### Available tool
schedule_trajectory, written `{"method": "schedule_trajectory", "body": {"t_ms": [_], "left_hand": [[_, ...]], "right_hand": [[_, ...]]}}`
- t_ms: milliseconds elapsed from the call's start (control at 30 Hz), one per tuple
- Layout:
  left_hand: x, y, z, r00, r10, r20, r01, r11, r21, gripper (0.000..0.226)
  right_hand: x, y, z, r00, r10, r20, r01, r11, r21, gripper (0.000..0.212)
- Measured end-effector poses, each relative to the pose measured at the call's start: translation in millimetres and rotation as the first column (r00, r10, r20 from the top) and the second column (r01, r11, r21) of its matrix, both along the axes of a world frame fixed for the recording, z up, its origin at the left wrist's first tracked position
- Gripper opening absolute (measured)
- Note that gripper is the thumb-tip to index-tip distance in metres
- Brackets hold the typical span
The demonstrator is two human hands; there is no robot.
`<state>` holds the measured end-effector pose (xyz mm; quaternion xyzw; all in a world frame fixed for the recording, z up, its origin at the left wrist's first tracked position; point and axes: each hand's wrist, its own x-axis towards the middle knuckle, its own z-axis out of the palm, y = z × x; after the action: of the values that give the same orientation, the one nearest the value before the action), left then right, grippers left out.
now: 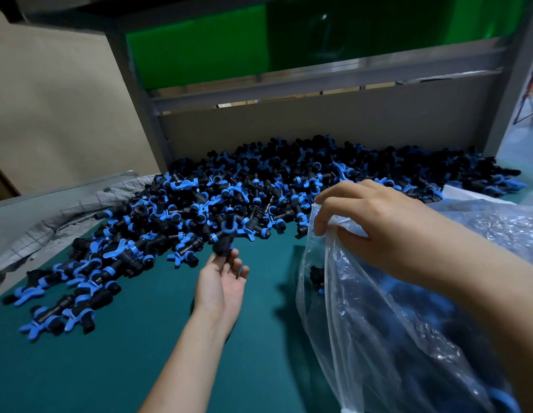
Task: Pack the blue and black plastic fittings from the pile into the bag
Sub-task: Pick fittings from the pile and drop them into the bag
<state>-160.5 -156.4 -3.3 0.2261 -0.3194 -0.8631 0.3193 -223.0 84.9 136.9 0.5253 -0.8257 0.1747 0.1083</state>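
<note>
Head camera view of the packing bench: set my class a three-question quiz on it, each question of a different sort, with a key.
1. True or false: the right hand grips the rim of the clear plastic bag.
2. What does the left hand hold at its fingertips? A, a black fitting; B, scissors; C, nothing.
3. Fill in: the pile of fittings lies on a ____ table mat.
Key: 1 true; 2 A; 3 green.
</note>
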Motion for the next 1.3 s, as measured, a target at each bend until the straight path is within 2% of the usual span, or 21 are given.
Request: {"method": "schedule_trajectory", "body": {"t_ms": [67, 167, 267, 367, 433, 567, 633, 733, 833, 967, 1133, 1233, 1300], "left_hand": [[0, -1, 0, 1.0, 0.016, -0.004, -0.016, 1.0, 0.021, 0.02], [0, 0, -1, 1.0, -0.005, -0.011, 0.005, 0.998, -0.056, 0.03], [-1, 3, -1, 1.0, -0.001, 0.005, 0.002, 0.994, -0.113, 0.029], [-2, 5, 0, 1.0, 0.004, 0.002, -0.004, 0.994, -0.106, 0.027], [-1, 4, 1, 0.999, -0.033, -0.026, 0.032, 0.998, -0.05, 0.028], [5, -1, 2, 0.975, -0.116, -0.19, 0.16, 0.959, 0.234, 0.025], [6, -3, 2, 0.965, -0.114, -0.238, 0.181, 0.942, 0.284, 0.027], [5, -3, 1, 0.965, -0.121, -0.235, 0.185, 0.943, 0.276, 0.028], [4, -2, 2, 0.968, -0.146, -0.205, 0.186, 0.963, 0.192, 0.024], [9, 8, 9, 0.959, -0.254, -0.122, 0.245, 0.966, -0.084, 0.015], [16, 34, 24, 0.899, -0.437, 0.023, 0.421, 0.847, -0.325, 0.014], [13, 65, 34, 0.875, -0.48, 0.061, 0.467, 0.804, -0.367, 0.031], [9, 90, 42, 0.851, -0.52, 0.075, 0.501, 0.762, -0.409, 0.026]], "right_hand": [[0, 0, 0, 1.0, 0.001, 0.0, -0.001, 1.0, -0.001, 0.025], [0, -1, -1, 1.0, -0.001, 0.002, 0.001, 1.0, -0.008, 0.025], [-1, -1, -1, 1.0, 0.0, 0.004, 0.0, 1.0, -0.01, 0.024], [-1, 0, -1, 1.0, -0.003, 0.004, 0.003, 1.0, -0.012, 0.024], [0, 0, -1, 1.0, -0.005, 0.001, 0.005, 1.0, -0.011, 0.024], [1, 0, 0, 1.0, -0.006, -0.001, 0.006, 1.0, -0.007, 0.025], [1, 0, 0, 1.0, -0.008, -0.003, 0.008, 1.0, -0.002, 0.025], [2, 0, 1, 1.0, -0.006, -0.004, 0.006, 1.0, -0.003, 0.025], [3, -1, 1, 1.0, -0.012, -0.003, 0.012, 1.0, -0.008, 0.025], [4, 0, 2, 1.0, -0.017, -0.004, 0.017, 1.0, -0.002, 0.025], [5, -1, 4, 0.999, -0.031, -0.033, 0.031, 1.0, -0.003, 0.021], [6, -1, 7, 0.998, -0.036, -0.057, 0.036, 0.999, -0.002, 0.029], [8, 0, 9, 0.998, -0.028, -0.05, 0.027, 1.0, -0.008, 0.031]]}}
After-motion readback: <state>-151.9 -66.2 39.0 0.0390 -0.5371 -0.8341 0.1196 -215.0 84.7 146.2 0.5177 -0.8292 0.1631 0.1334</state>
